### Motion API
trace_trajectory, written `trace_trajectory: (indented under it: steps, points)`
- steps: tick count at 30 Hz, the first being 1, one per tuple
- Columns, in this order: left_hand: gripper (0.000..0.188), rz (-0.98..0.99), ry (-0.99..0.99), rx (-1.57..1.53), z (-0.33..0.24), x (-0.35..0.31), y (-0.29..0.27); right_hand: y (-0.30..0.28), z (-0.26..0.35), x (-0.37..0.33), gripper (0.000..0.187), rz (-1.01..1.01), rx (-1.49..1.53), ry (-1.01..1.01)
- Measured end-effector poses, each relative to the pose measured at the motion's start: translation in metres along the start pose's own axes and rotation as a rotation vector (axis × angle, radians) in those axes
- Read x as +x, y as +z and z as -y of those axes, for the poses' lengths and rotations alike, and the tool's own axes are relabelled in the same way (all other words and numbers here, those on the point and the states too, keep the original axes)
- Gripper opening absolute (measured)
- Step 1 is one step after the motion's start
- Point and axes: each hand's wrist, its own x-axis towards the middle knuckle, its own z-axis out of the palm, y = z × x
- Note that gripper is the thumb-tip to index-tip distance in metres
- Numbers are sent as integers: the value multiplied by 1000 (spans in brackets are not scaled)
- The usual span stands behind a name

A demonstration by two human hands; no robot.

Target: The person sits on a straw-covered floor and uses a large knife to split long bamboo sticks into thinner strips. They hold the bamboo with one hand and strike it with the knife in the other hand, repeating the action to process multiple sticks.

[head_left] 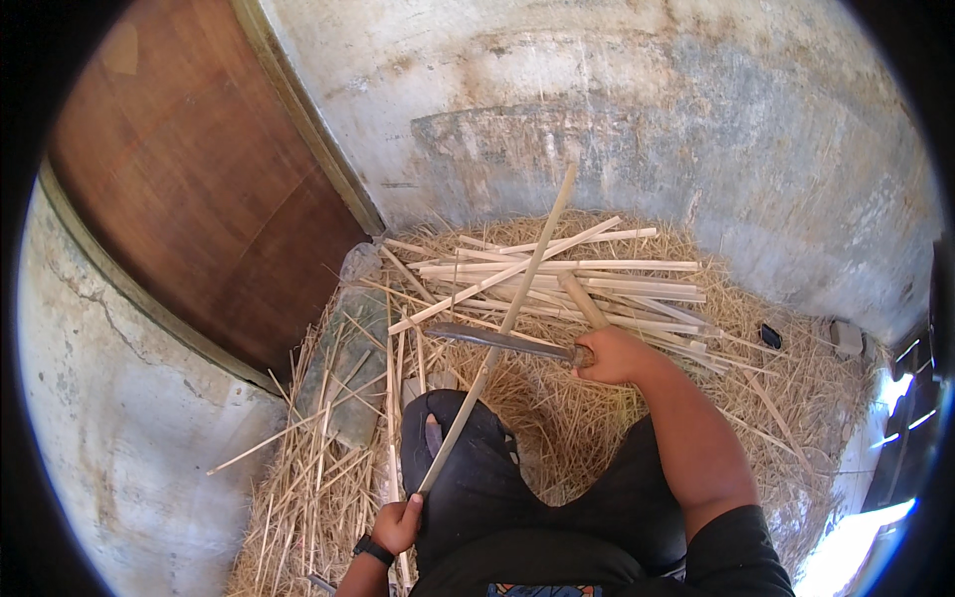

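Observation:
My left hand [398, 524], a dark watch on its wrist, is closed around the lower end of a long, pale bamboo strip [542, 239]. The strip slants up over my left knee, away from me and to the right. In my closed right hand [609, 356] is the handle of a large knife [477, 336], its long dark blade pointing left. The blade crosses the strip near its middle; whether the edge bites into it I cannot tell. Beyond the knife, several split bamboo strips [637, 267] lie in a loose pile, with a thicker bamboo piece [582, 298] among them.
Straw and shavings [557, 428] cover the floor around my legs. A greyish stone slab [348, 388] lies at the left under thin slivers. A brown door [209, 169] and a stained wall [617, 109] stand beyond. A small black object [770, 335] and a beige box-like thing [847, 336] lie at the right.

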Motion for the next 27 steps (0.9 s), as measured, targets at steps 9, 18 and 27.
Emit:
trace_trajectory:
  steps: [9, 18, 27]
  points:
    - [69, 8, 7, -85, 2, 1, 1, 0, -3, -3, 44, -56, 8, -12]
    - [67, -10, 32, -65, -5, -2, 0, -4, 1, -2, 42, -18, -19, 17]
    - [63, 1, -13, -148, -8, -4, 0, 0, -1, 1, 46, -13, -37, -5]
